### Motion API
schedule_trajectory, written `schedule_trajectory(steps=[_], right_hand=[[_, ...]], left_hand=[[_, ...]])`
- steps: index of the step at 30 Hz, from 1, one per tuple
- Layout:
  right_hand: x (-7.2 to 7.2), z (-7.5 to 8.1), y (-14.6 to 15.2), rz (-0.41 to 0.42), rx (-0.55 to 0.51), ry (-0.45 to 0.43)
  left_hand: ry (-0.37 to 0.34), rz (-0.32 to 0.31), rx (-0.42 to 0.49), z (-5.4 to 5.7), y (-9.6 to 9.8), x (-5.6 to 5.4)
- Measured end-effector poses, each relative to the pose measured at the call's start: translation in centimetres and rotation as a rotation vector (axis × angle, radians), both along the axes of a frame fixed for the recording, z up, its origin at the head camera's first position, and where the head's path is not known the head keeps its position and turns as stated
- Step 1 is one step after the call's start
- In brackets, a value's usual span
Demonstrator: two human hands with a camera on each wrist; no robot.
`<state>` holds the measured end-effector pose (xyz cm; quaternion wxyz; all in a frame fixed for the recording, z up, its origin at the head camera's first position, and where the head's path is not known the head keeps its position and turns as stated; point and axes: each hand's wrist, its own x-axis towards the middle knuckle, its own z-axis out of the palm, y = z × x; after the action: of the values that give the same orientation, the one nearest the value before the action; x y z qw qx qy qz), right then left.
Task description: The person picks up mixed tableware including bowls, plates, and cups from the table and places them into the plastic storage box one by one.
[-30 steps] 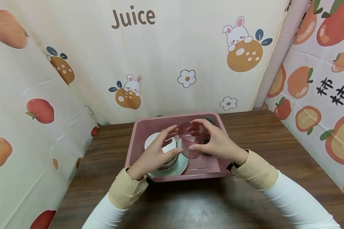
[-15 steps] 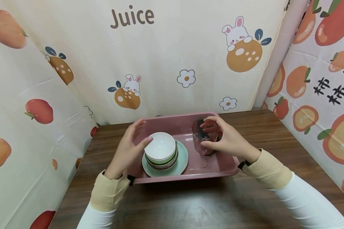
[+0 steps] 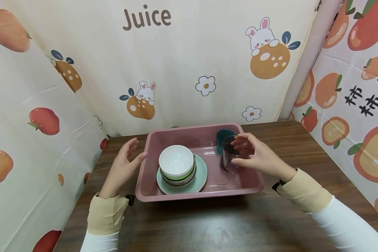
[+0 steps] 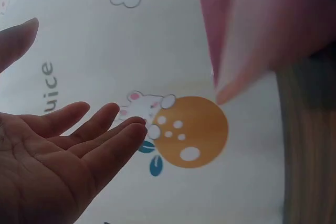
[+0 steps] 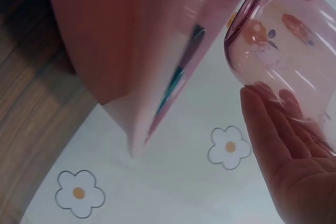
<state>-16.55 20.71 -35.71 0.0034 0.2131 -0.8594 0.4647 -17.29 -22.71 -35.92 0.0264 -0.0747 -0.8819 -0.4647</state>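
Note:
My right hand [image 3: 260, 156] grips a transparent pinkish drinking glass [image 3: 229, 157] over the right part of a pink plastic basin [image 3: 195, 196]. In the right wrist view the fingers lie along the side of the glass [image 5: 294, 35]. My left hand [image 3: 122, 168] is raised just left of the basin, holding nothing; its fingers are spread and loosely bent in the left wrist view. Inside the basin, a white bowl [image 3: 176, 159] tops a stack of bowls on a pale green plate [image 3: 202, 175]. A teal glass [image 3: 221, 140] stands in the back right corner, partly behind the pinkish glass.
The basin sits on a dark wood table [image 3: 283, 140] close to the back curtain [image 3: 182, 52], which is printed with fruit and rabbits. More printed cloth walls hang at the left [image 3: 15, 87] and right [image 3: 359, 133].
My left hand has moved left, away from the glass and past the bowls to outside the basin. My right hand has carried the glass to the right, bringing the teal glass into view.

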Motion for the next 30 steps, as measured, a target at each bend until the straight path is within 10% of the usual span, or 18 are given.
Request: schedule_trajectory(steps=[13,30], right_hand=[[0.1,-1.8,0.9,-0.012,-0.022,-0.028],[0.0,-3.6,1.2,-0.067,0.105,0.027]], left_hand=[[-0.206,0.006,-0.096,-4.8,-0.4,-0.9],[-0.12,0.083,-0.057,-7.3,0.4,-0.7]])
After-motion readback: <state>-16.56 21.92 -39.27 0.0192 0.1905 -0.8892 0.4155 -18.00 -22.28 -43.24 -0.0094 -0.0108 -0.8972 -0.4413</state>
